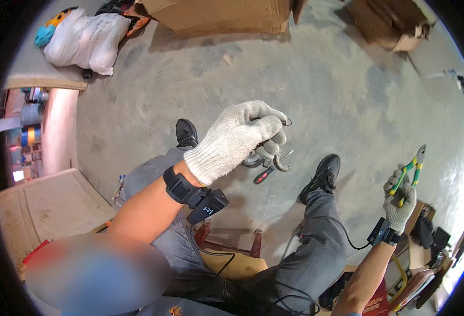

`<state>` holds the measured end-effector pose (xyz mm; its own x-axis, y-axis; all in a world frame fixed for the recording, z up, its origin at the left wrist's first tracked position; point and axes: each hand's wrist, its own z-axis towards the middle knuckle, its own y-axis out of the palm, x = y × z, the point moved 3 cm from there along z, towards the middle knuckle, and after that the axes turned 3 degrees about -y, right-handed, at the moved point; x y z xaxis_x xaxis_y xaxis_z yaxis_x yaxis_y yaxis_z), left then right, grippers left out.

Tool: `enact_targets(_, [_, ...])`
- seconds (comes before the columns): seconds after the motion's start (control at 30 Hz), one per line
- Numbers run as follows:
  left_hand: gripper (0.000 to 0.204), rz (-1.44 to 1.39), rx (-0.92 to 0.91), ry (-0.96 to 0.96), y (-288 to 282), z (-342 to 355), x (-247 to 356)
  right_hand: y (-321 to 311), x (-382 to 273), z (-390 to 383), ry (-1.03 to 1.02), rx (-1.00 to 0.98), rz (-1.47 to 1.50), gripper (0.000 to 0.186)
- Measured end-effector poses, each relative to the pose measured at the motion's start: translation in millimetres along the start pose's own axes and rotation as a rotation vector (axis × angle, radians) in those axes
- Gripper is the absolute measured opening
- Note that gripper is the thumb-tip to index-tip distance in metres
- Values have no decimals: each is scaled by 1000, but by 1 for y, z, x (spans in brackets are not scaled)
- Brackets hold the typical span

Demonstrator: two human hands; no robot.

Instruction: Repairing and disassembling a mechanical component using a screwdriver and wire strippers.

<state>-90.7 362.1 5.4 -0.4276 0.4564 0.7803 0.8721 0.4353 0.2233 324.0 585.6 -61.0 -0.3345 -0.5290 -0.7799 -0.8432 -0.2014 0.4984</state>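
Observation:
My left hand [237, 138], in a whitish knit glove, is raised over the floor in front of me with thumb and fingers pinched together. A small dark curved wire end [289, 122] sticks out at the fingertips; the rest of it is hidden. Out to the right, my gloved right hand [401, 203] is closed round the green and yellow handles of pliers [412, 171], their jaws pointing up and away. Below my left hand, a screwdriver [264, 175] with a red and black handle lies on the floor, beside a curved grey piece [281, 163] and a partly hidden dark round part [252, 159].
A cardboard box [221, 18] stands at the far side, another brown box [387, 23] at far right. A white sack [87, 41] lies far left. A stained pale panel [52, 203] is near my left. Cables hang by my legs; clutter, including a black item [424, 229], lies right.

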Motion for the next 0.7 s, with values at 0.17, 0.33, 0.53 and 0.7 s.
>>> enact_targets(0.17, [23,-99,-19,119,-29,-29,10,170,-31,-42,-425,-134,-169,67])
enact_targets(0.33, [21,-195,-123,146,-50,-46,9,294,20,-93,-179,-439,45,74])
enact_targets(0.53, [22,-216,-25,185,-69,-65,20,341,97,-114,58,-254,-266,63])
enact_targets(0.7, [23,-167,-3,204,-69,-56,28,327,129,-91,3,-342,-603,65])
